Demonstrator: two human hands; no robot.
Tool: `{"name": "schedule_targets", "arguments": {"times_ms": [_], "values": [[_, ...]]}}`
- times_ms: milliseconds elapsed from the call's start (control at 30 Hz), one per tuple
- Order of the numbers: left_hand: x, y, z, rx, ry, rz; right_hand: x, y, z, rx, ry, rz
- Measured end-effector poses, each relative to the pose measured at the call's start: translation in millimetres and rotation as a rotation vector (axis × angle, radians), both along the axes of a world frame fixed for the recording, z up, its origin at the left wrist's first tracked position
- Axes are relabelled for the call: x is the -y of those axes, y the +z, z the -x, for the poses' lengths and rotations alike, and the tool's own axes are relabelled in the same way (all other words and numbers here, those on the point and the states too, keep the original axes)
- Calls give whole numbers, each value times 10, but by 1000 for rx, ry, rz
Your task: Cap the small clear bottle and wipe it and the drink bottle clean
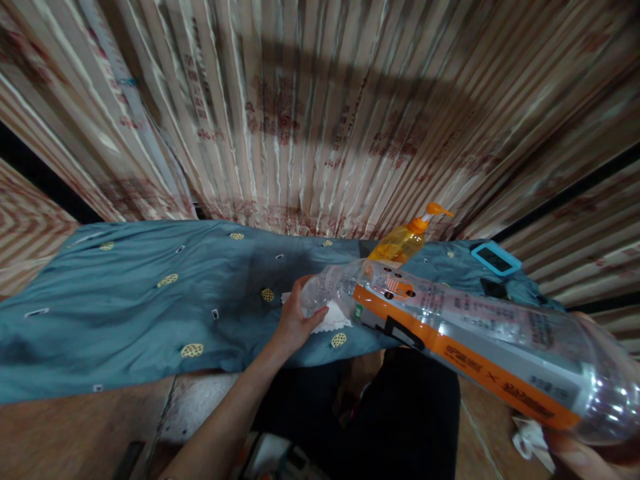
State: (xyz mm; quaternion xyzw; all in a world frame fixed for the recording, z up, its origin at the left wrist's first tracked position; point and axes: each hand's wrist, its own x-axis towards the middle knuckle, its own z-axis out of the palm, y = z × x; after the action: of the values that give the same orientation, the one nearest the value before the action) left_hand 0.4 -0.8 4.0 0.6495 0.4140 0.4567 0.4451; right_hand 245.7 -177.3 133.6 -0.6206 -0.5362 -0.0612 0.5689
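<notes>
A large clear plastic bottle [465,333] with an orange label lay slanted above the table edge. The right hand [580,457] gripped its base at the lower right; the left hand [295,320] clasped its neck end over a white cloth [333,320]. Behind stood a pump bottle [405,241] on the blue tablecloth [125,313].

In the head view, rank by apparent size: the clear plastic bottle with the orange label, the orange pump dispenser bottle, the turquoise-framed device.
1. Clear plastic bottle with the orange label, though nearness to the camera inflates it.
2. Orange pump dispenser bottle.
3. Turquoise-framed device.
</notes>
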Motion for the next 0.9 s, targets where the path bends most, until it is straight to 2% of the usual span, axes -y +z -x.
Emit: {"name": "schedule_targets", "arguments": {"times_ms": [67, 367, 533, 733, 900], "values": [[1, 5, 2, -1, -4, -4, -20, -17, -22, 47, 3, -55], [1, 10, 6, 3, -7, -10, -36, -28, -88, 98, 41, -48], [3, 22, 5, 4, -13, 0, -38, -7, -52, 114, 15, -28], [0, 10, 3, -2, -12, 5, -58, -23, -184, 132, 69, -62], [-2, -2, 2, -7, -3, -7, -44, 23, -152, 131, 35, -50]]}}
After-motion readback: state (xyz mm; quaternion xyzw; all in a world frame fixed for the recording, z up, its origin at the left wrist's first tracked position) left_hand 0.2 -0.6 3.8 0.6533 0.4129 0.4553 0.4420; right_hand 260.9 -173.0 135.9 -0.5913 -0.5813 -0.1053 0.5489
